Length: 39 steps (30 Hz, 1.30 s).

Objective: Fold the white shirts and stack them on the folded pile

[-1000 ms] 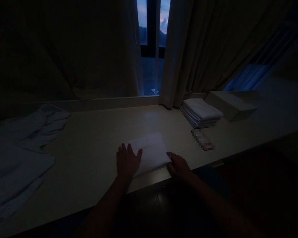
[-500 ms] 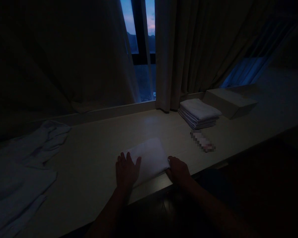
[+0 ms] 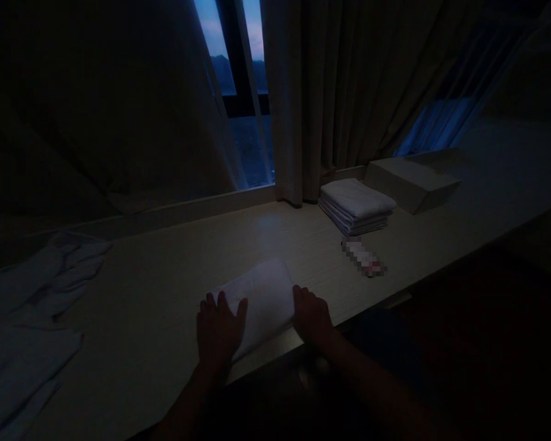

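Note:
A folded white cloth [image 3: 269, 300] lies flat near the front edge of the pale counter. My left hand [image 3: 220, 327] rests on its left side, palm down, with fingers stretched and the thumb apart. At the cloth's right edge is my right hand [image 3: 310, 312], its fingers curled and closed on that edge; the fingertips are partly hidden in the dim light. To the upper right sits a neat stack of folded white cloths [image 3: 358, 202]. Loose, crumpled white cloths [image 3: 22, 349] spread over the counter's left end.
A blurred-out flat oblong object [image 3: 363, 257] lies in front of the stack. Beyond it, a pale box-like block [image 3: 413, 180] stands against the sill. Long curtains [image 3: 321, 92] hang behind the counter [image 3: 165, 275], with a window [image 3: 252, 141] between them. The room is dark.
The view has shifted slightly, so everything on the counter sits further left. My right hand has closed in against the cloth's right edge; my left hand still lies flat on it.

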### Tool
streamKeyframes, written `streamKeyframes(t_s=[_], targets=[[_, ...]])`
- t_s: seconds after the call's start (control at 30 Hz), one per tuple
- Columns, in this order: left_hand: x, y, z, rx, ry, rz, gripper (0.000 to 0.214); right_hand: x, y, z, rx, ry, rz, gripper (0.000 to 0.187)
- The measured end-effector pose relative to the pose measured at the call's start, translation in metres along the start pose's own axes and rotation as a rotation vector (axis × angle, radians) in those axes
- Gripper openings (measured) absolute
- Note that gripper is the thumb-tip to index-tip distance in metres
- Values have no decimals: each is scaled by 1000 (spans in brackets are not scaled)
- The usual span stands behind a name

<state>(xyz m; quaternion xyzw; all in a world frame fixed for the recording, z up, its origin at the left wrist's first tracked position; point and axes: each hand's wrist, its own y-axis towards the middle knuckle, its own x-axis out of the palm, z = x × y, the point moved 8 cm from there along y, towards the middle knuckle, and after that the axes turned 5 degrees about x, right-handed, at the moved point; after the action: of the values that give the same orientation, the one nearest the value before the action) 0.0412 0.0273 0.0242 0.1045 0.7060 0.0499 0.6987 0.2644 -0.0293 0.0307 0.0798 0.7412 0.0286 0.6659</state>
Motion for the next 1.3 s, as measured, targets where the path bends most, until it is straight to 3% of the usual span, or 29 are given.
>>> streamKeyframes(t_s=[0.27, 0.4, 0.5, 0.6, 0.7, 0.77, 0.9, 1.03, 1.3], targets=[[-6, -2, 0, -40, -36, -14, 81, -4, 3, 6, 0, 71, -20, 38], [-8, -3, 3, -46, -56, -10, 81, -23, -2, 9, -66, 245, -1, 58], [-10, -4, 4, -54, -45, -2, 80, -46, -13, -7, -190, 386, 99, 62], [-13, -4, 5, -44, -30, -1, 79, -59, -25, -46, -340, 463, 152, 52], [-14, -4, 5, -27, -55, -37, 71, -54, -24, -85, -463, 403, 123, 53], [-13, -3, 5, -16, -80, -62, 66, -44, -14, -96, -470, 337, 95, 56], [-9, -2, 3, -44, -58, -53, 75, -22, 9, -77, -383, 292, 43, 71], [-1, 0, 1, -40, -42, -39, 79, -9, 10, -54, -384, 302, 28, 81], [3, 2, 0, -14, -28, -42, 79, -3, 5, -52, -377, 311, 23, 80]])
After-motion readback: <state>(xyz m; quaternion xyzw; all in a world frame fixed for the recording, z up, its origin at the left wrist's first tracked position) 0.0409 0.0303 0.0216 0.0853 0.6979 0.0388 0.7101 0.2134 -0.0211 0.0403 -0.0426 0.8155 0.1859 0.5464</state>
